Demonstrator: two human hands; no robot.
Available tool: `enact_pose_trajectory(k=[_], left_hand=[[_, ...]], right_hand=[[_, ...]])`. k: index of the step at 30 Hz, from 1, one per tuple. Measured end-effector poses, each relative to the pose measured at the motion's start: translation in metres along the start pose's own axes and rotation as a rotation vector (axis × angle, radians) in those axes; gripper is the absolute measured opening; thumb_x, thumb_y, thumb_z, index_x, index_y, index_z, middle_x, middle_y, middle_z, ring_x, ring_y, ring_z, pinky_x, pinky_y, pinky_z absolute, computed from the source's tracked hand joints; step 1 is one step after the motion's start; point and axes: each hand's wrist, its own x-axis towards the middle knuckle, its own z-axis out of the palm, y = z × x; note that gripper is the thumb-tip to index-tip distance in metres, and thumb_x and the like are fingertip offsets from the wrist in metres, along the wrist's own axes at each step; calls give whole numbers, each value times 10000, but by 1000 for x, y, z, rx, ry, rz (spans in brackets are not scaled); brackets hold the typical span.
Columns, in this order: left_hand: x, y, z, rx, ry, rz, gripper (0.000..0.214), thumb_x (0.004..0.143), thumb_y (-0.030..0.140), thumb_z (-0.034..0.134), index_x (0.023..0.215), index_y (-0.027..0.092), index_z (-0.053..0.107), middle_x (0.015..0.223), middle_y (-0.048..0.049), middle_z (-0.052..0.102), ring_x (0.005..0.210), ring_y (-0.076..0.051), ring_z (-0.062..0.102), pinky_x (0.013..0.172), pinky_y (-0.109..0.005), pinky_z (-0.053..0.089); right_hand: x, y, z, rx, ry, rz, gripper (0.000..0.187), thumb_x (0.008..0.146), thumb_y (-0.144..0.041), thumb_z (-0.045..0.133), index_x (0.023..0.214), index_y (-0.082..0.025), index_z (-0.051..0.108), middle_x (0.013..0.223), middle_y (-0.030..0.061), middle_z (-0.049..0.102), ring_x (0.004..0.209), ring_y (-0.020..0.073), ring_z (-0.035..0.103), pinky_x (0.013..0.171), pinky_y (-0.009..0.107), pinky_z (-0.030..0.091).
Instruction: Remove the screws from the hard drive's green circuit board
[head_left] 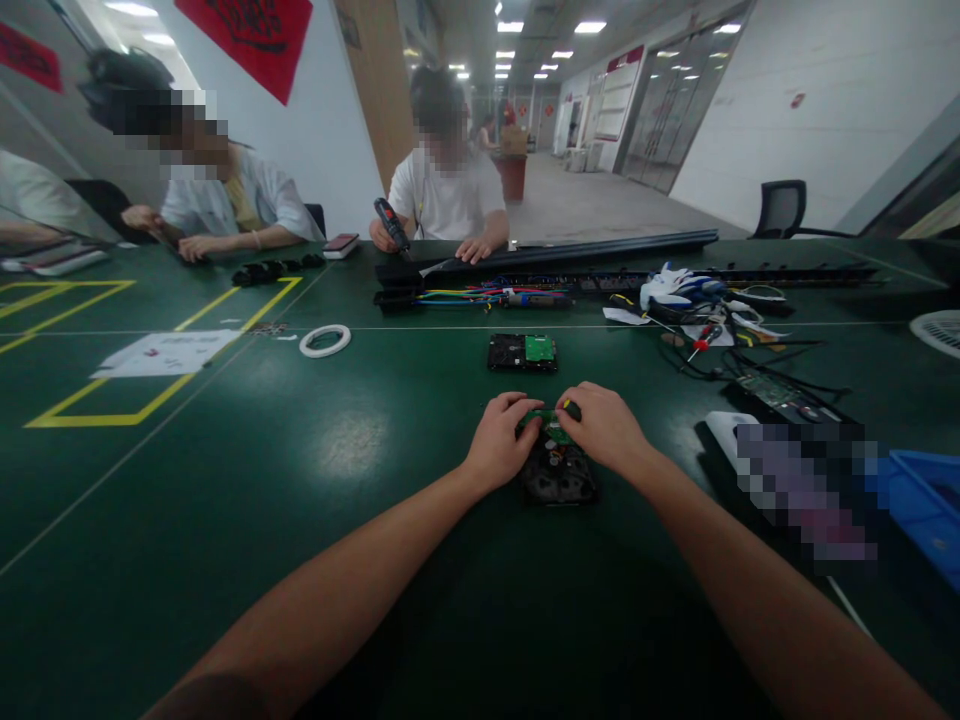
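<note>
Your left hand [504, 440] pinches the left edge of the green circuit board [556, 432], presumably to steady it, over the far part of the dark drive [559, 482]. That drive lies on the desk [262, 500] directly before you, long axis apparently near to far, board end pointing away. Your right hand [606, 425] has its grip closed around a yellow-tipped tool [572, 409], apparently leaving fingertips free beside the board.
</note>
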Motion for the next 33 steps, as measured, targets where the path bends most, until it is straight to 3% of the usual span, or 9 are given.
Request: enact_pose_trajectory(k=[16, 33], left_hand=[[2, -4, 3, 55, -46, 41, 254, 999, 203, 644, 1192, 260, 800, 1243, -96, 705, 1238, -290, 607, 1107, -505, 509], [3, -1, 2, 53, -59, 28, 254, 1007, 210, 633, 1197, 260, 795, 1238, -95, 706, 1237, -290, 606, 1097, -497, 516]], right_hand=[[1, -4, 9, -85, -16, 24, 218, 1005, -297, 564, 989, -210, 764, 1041, 91, 730, 921, 232, 702, 765, 335, 475], [0, -13, -2, -140, -51, -1, 197, 984, -286, 586, 995, -218, 770, 1061, 99, 740, 910, 245, 713, 721, 339, 457]])
